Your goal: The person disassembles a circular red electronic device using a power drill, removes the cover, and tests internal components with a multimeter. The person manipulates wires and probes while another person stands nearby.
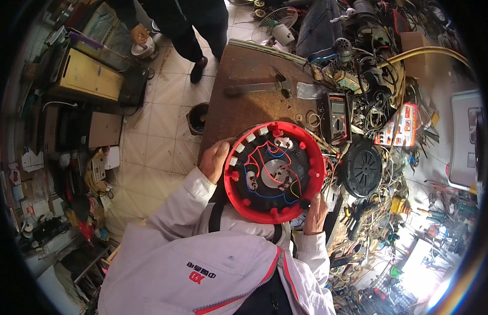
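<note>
A round red plastic appliance housing [232,195] is held in front of me at the near edge of the wooden bench, its open inside facing up. Red, blue and yellow wires run over its black interior around a pale round part [276,174] in the middle. Small white switches line the upper left of the rim. My left hand [216,160] grips the left side, thumb on the rim and the other fingers hidden beneath. At the lower right, my right hand [316,214] closes on the edge, its fingers partly out of sight.
A hammer [258,87] lies on the bench [238,113]. A multimeter [338,116] and a black slotted round cover [362,168] sit to the right amid tangled cables and tools. Beyond the bench stands another person [208,21] near a fan [277,26]. Cabinets [88,74] line the left.
</note>
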`<state>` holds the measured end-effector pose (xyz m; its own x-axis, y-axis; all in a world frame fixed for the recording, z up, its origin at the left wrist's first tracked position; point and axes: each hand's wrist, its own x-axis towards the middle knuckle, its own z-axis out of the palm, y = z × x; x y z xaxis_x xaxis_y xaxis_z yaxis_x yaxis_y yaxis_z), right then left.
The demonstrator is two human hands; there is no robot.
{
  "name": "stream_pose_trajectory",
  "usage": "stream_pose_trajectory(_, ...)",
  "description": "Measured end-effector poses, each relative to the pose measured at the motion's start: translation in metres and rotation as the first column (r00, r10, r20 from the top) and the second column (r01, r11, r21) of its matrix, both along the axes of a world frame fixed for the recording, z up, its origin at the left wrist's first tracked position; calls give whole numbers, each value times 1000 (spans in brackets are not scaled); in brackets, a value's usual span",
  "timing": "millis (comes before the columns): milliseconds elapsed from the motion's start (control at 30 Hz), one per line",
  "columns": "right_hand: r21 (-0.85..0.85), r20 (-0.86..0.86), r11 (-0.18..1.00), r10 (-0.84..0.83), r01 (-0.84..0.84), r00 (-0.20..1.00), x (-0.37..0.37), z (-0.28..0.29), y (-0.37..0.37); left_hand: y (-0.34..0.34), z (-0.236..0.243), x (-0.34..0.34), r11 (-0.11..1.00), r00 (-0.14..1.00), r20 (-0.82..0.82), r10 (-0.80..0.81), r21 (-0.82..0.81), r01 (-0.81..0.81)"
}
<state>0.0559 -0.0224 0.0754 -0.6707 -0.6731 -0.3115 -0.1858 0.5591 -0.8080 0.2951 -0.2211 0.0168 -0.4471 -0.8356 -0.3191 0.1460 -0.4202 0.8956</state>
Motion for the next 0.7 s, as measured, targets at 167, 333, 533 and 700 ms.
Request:
stream_pose_trajectory(167, 15, -4, 990, -140, 140, 990, 8, -5, 0, -2, 19, 5, 994, 993, 63, -102, -26, 104)
stream_pose_trajectory(333, -58, -121, 998, -27, 21, 992, -9, 10, -22, 12, 42, 22, 998, 998, 36, -45, -31, 47)
stream_pose_trajectory(533, -44, -140, 956, 281, -290, 949, -45, 29, -105, 54, 34, 44, 983, 978, -167, 123, 159, -96)
stream_pose_trajectory(700, -9, -163, 868, 488, -496, 858, -47, 28, -165, 96, 32, 44, 950, 989, -78, 123, 296, -94)
